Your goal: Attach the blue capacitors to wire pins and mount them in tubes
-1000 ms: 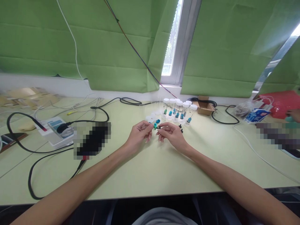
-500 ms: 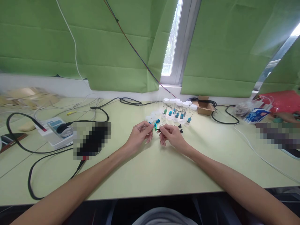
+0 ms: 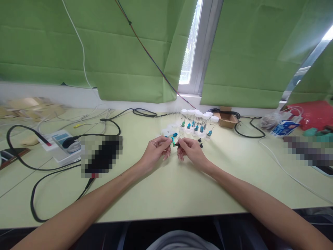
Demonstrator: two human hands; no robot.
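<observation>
My left hand (image 3: 155, 152) is closed in a pinch on a small green fitting (image 3: 174, 144) with a thin pale stem running back over the fingers. My right hand (image 3: 191, 150) pinches a small black piece (image 3: 177, 144), held right up against the green fitting; whether the two are joined cannot be made out. Just beyond the fingertips lie several small blue fittings (image 3: 175, 134). Beside my right hand stand two black pieces (image 3: 200, 140). Behind them is a group of clear vials with white caps (image 3: 214, 119), with blue or green fittings on thin stems inside.
A white device with a plug (image 3: 61, 142) and black cables lie to the left, next to a blurred-out dark object (image 3: 104, 156). An open cardboard box (image 3: 227, 119) is at the back. Farther right are a blue-and-white packet (image 3: 284, 128) and a red bag (image 3: 314, 113).
Both hands stay nearly in place, with the green fitting and black piece shifted slightly between the fingertips. What looks like another person's hand at the far right edge has gone from view.
</observation>
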